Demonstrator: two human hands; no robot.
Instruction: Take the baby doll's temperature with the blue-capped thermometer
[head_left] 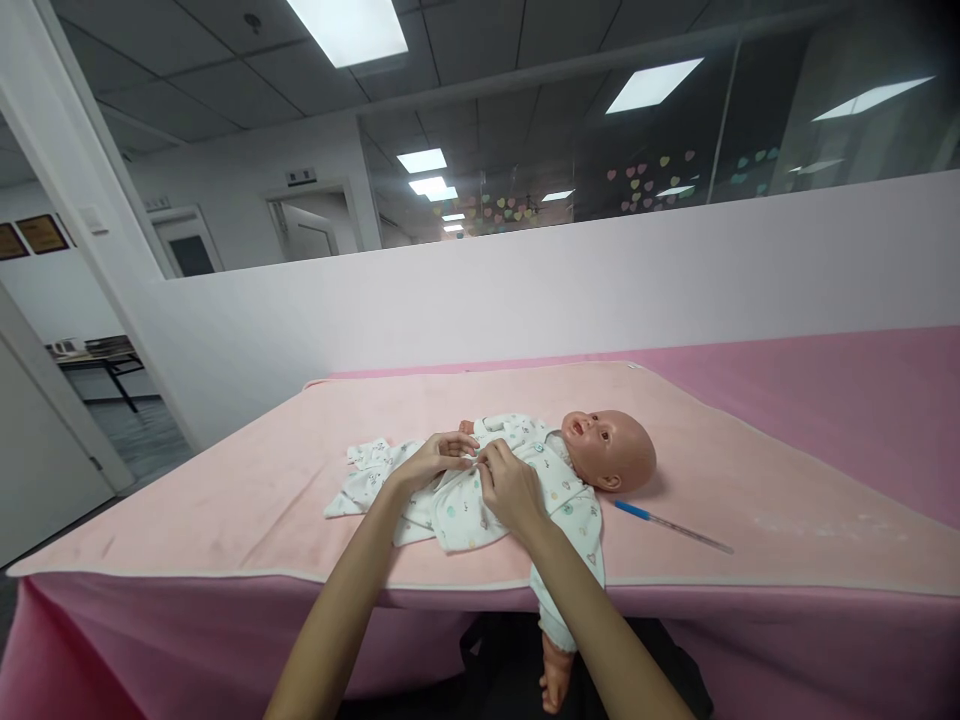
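Observation:
A baby doll [619,450] lies on its back with its head toward the right, dressed in a white top [469,510] and trousers with small coloured prints. Over the doll's middle, my left hand [439,460] has curved fingers closed at the edge of the top. Close beside it, my right hand [514,488] pinches the same cloth between thumb and fingers. The exact bit of cloth between the fingertips is hidden. One doll arm [556,670] hangs over the front edge, partly behind my right forearm.
A glass thermometer-like stick [675,525] with a blue end lies near the doll's head. A peach mat [262,470] covers the table over a pink cloth [825,410]. Behind stands a low white wall [525,290] with glass above. A dark object [667,660] shows below the front edge.

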